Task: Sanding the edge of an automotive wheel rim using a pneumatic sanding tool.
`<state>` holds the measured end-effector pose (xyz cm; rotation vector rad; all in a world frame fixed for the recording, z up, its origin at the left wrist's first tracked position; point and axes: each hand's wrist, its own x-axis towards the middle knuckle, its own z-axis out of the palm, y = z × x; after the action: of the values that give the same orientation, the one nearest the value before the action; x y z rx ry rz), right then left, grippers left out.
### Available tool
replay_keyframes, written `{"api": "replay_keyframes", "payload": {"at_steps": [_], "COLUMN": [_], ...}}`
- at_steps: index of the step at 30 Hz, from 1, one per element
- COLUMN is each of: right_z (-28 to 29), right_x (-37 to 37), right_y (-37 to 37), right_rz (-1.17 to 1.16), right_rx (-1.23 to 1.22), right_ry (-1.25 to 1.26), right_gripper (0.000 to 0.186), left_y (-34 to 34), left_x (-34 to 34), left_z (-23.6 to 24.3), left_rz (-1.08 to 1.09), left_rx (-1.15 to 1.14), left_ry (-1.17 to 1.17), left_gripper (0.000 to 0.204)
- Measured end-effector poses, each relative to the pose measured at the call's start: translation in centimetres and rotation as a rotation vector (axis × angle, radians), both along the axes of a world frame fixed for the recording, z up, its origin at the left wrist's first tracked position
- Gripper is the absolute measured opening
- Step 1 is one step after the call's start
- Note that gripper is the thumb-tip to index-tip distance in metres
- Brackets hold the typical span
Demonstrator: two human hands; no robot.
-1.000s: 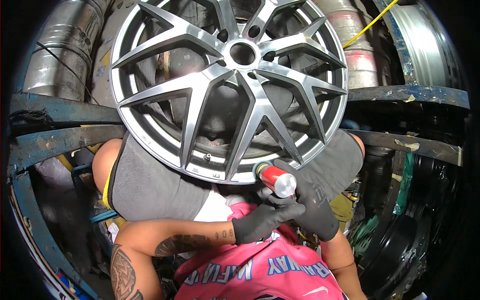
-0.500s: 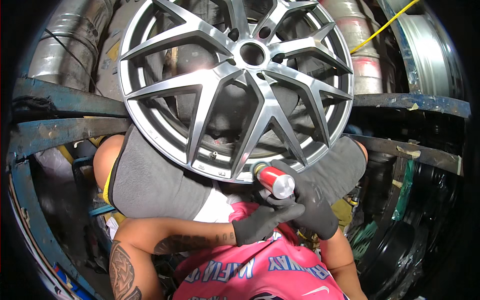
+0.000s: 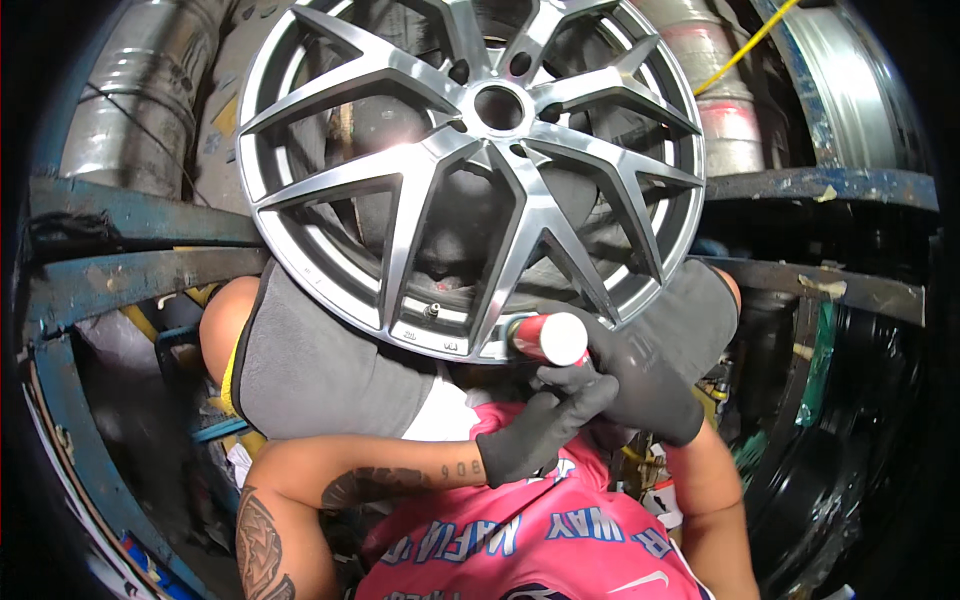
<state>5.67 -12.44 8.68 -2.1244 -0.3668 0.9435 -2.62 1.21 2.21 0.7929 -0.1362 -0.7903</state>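
Observation:
A grey multi-spoke alloy wheel leans face-up on my knees, which are in grey shorts. At its lower rim sits a red can with a white end. My right hand, in a dark glove, wraps around the can's body from the right. Curled just under the can's white end, the gloved fingers of my left hand touch it. My tattooed left forearm crosses over my pink shirt.
Blue-painted metal bars run across left and right behind the wheel. Silver drums or pipes stand at the top left and top right. A yellow cord hangs at the top right. A dark tyre or rim lies at the lower right.
The wheel has shifted slightly right in view and the can sits a little higher against its rim. Both hands stay on the can.

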Motion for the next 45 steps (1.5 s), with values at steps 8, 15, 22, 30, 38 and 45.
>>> {"api": "replay_keyframes", "payload": {"at_steps": [8,15,22,30,38,45], "right_z": [-0.3,1.9,-0.3,-0.3,-1.6,-1.6], "right_x": [3.9,3.0,-0.8,-2.8,-3.8,-4.5], "right_y": [-0.1,1.3,-0.7,-0.8,-1.6,-2.6], "right_rz": [0.243,0.25,0.163,0.066,0.055,0.064], "right_rx": [-0.097,-0.104,-0.017,0.01,0.068,-0.081], "right_ry": [0.081,0.072,-0.029,-0.109,-0.126,-0.223], "right_gripper": [0.054,0.058,0.083,0.079,0.081,0.089], "left_y": [-1.2,-0.6,0.5,-1.2,-1.1,-0.5], "left_x": [1.8,0.5,-0.5,-3.0,-4.5,-3.9], "left_z": [0.7,0.0,0.3,-3.1,-4.5,-6.5], "left_rz": [0.025,0.06,-0.084,0.071,0.245,-0.145], "left_rx": [-0.475,-0.524,-0.159,0.0,0.077,0.064], "left_ry": [0.46,0.375,0.521,-0.029,-0.557,-0.42], "left_gripper": [0.065,0.05,0.019,0.019,0.028,0.054]}}
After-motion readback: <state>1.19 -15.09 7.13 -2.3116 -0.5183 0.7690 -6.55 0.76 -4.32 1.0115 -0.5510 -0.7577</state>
